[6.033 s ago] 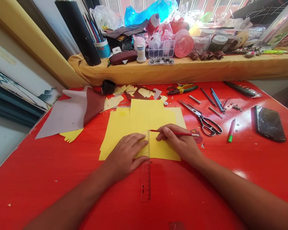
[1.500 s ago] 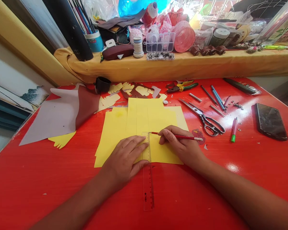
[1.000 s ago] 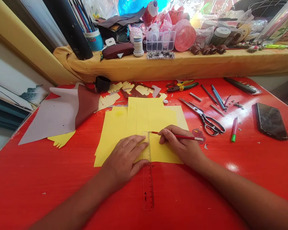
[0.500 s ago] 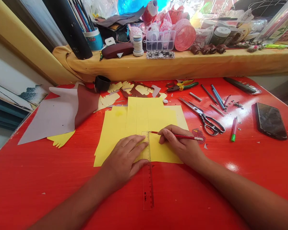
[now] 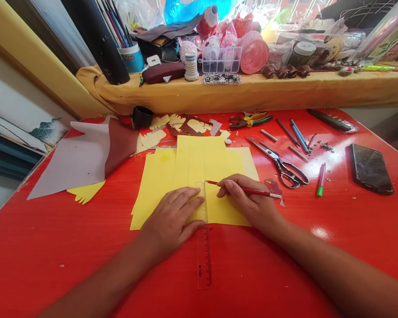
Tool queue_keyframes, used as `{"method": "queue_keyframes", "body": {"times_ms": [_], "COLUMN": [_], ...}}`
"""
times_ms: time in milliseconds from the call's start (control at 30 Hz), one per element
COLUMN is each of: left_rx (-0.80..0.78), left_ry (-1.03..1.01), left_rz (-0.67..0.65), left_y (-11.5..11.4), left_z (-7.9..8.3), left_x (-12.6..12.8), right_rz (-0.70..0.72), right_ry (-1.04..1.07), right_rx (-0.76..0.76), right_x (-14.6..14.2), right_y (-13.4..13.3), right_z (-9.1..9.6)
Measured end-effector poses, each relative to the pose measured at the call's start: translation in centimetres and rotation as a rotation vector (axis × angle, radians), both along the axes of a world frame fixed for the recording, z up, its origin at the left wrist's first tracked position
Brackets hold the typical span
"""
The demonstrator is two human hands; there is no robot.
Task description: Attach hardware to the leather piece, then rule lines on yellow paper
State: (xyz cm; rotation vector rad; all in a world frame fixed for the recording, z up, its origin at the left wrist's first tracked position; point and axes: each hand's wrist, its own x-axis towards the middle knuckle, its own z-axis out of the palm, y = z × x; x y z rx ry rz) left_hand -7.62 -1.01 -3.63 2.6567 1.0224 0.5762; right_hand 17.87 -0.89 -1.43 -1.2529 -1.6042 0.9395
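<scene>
My left hand (image 5: 170, 223) lies flat with its fingers spread, pressing on a clear plastic ruler (image 5: 203, 256). The ruler stands lengthwise, its upper end on stacked yellow paper sheets (image 5: 192, 161) and its lower end on the red table. My right hand (image 5: 248, 199) is shut on a red pencil (image 5: 243, 190), just right of the ruler. The pencil tip is above the paper near the ruler's top end, and I cannot tell whether it touches.
Scissors (image 5: 278, 163), pliers (image 5: 251, 120), a phone (image 5: 370, 170) and loose pens lie to the right on the red table (image 5: 53, 247). Paper scraps and a grey-brown sheet (image 5: 93, 154) lie to the left and behind. A yellow-covered shelf (image 5: 252, 93) holds crowded craft supplies.
The pencil has tilted, with its tip shifted slightly left and its rear end lower. My right hand has moved slightly. The ruler and my left hand stay about where they were.
</scene>
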Motion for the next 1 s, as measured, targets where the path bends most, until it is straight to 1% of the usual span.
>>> {"method": "queue_keyframes", "body": {"times_ms": [167, 300, 400, 567, 733, 833, 1000], "left_rx": [-0.022, 0.0, 0.045, 0.038, -0.014, -0.014, 0.003], "left_ry": [0.012, 0.063, 0.132, 0.241, 0.179, 0.125, 0.095], "left_rz": [-0.001, -0.01, 0.016, 0.003, -0.016, -0.012, -0.052], "left_y": [0.0, -0.2, -0.5, -0.1, 0.9, 0.9, 0.7], "left_z": [0.2, 0.4, 0.7, 1.3, 1.3, 0.9, 0.6], "left_x": [-0.2, -0.5, -1.1, -3.2, -5.1, -5.3, -5.0], "right_rz": [0.094, 0.076, 0.092, 0.09, 0.087, 0.095, 0.085], "right_ry": [-0.014, 0.022, 0.043, 0.074, 0.068, 0.067, 0.016], "right_rx": [-0.006, -0.035, -0.038, -0.042, -0.053, -0.058, -0.046], "right_x": [0.0, 0.0, 0.1, 0.2, 0.2, 0.2, 0.2], "right_y": [-0.2, -0.2, -0.1, 0.0, 0.0, 0.0, 0.0], "right_z": [0.0, -0.1, -0.2, -0.3, -0.4, -0.4, -0.1]}}
